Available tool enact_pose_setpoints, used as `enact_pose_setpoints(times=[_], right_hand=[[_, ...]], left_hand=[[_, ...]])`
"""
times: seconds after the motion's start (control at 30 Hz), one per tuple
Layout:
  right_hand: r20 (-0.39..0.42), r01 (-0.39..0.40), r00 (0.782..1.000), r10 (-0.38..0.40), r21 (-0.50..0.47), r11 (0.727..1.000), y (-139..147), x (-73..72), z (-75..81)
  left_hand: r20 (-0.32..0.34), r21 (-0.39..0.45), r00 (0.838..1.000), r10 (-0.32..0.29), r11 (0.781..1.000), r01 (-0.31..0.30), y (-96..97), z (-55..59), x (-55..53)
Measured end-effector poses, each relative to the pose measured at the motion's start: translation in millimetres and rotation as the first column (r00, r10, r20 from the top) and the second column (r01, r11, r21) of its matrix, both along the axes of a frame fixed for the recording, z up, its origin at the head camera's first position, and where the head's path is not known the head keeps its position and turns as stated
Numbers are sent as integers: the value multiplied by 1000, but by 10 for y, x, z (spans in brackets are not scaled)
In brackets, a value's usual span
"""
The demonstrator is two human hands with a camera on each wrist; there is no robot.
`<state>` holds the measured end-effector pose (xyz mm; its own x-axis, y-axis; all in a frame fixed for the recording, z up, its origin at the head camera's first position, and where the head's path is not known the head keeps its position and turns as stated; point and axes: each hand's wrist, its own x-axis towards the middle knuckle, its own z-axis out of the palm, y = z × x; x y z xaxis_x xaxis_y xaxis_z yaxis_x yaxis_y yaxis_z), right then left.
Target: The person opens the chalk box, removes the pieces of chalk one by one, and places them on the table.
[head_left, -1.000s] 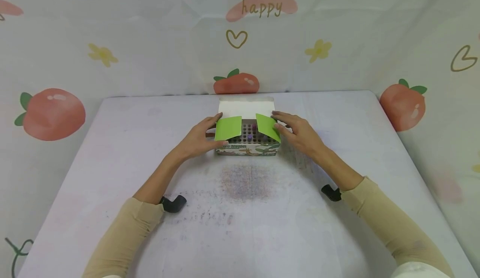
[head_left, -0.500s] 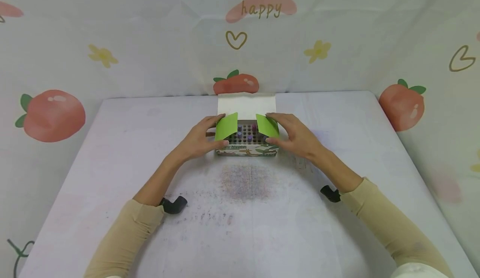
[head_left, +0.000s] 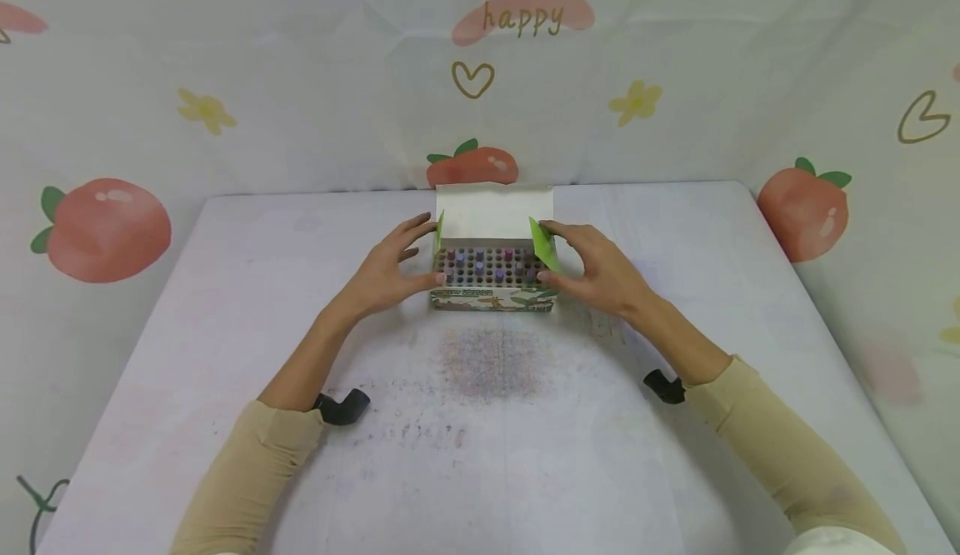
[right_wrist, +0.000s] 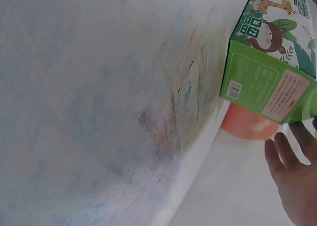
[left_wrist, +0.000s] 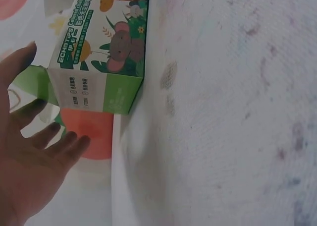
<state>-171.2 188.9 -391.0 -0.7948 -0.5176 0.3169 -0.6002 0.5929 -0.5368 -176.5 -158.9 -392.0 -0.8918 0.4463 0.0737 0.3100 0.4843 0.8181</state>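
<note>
A printed cardboard box (head_left: 493, 301) with animal pictures stands at the table's back middle, its white lid (head_left: 495, 212) raised behind. Inside is a grid of round holes (head_left: 489, 260) holding several short purple and pink sticks (head_left: 499, 275). My left hand (head_left: 384, 273) is at the left side with fingers spread, its thumb at the front left corner; the green left flap (left_wrist: 37, 84) stands up beside the fingers. My right hand (head_left: 606, 272) has its fingers straight against the tilted green right flap (head_left: 543, 245), thumb near the front right corner. The right wrist view shows these fingers touching the green side (right_wrist: 262, 82).
The white table (head_left: 480, 455) carries coloured smudges (head_left: 495, 363) in front of the box. A fruit-print cloth (head_left: 330, 63) hangs behind. Black wrist pieces (head_left: 342, 407) sit at the sleeve cuffs.
Both green flaps have swung outward from over the box, the left one to upright, uncovering more of the holes and sticks. The left fingers have spread; the right hand has moved onto its flap.
</note>
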Motion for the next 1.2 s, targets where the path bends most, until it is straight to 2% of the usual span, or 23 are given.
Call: enact_pose_setpoints(times=[0.27,0.43,0.6,0.7,0.77,0.87,0.97,1.1,1.2], right_hand=[[8,-15,1000,15,-51,999,44,7,17],[-94,-54,995,43,-121,991,77,-10,58],[-176,-71,984,41,-169,983,119,-16,105],[-202,-66,979,32,-164,984,139,1,122],[-229,-50,973,17,-141,989,147,13,133],[-287,-25,958,-4,-98,995,158,24,157],[-356,-13,934,-14,-74,997,163,18,183],[-425,-22,905,-13,-76,997,160,-1,195],[-452,-21,892,-17,-79,997,163,-6,185]], left_hand=[[-85,109,996,18,994,-8,-9,40,3],[-120,170,991,51,985,-30,-5,105,14],[-186,229,979,81,973,-37,36,310,125],[-244,267,964,106,963,-38,58,440,207],[-291,290,949,120,956,-32,54,466,222],[-349,311,928,128,950,-14,43,467,211],[-391,290,911,129,957,-11,4,396,147],[-412,234,903,124,972,-27,-67,290,60],[-425,192,897,119,981,-39,-112,263,42]])
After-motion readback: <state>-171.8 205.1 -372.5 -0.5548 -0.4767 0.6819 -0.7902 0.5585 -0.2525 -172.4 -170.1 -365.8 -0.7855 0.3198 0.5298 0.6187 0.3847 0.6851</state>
